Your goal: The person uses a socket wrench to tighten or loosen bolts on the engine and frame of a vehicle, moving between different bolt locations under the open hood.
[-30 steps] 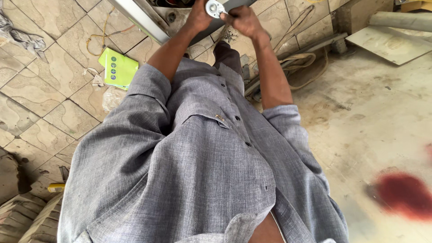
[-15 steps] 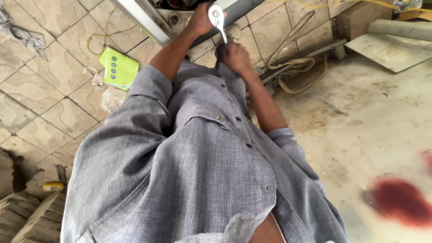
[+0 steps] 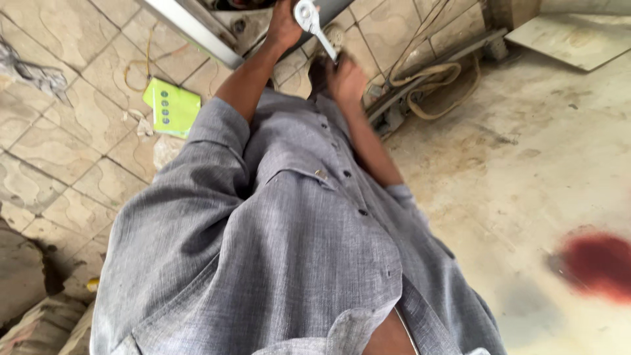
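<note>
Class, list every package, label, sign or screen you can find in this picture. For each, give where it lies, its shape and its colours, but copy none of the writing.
Green card or packet: lies flat on the tiled floor, left of the person's left arm; rectangular, bright yellow-green, with a column of small dark round marks and a paler strip along one edge.
No other package, label, sign or screen shows.

A slim, silver-grey metal spanner (image 3: 314, 26) with a ring-shaped head is held tilted, its ring end raised near the top edge of the view and its shaft slanting down to the right into a closed fist.
</note>
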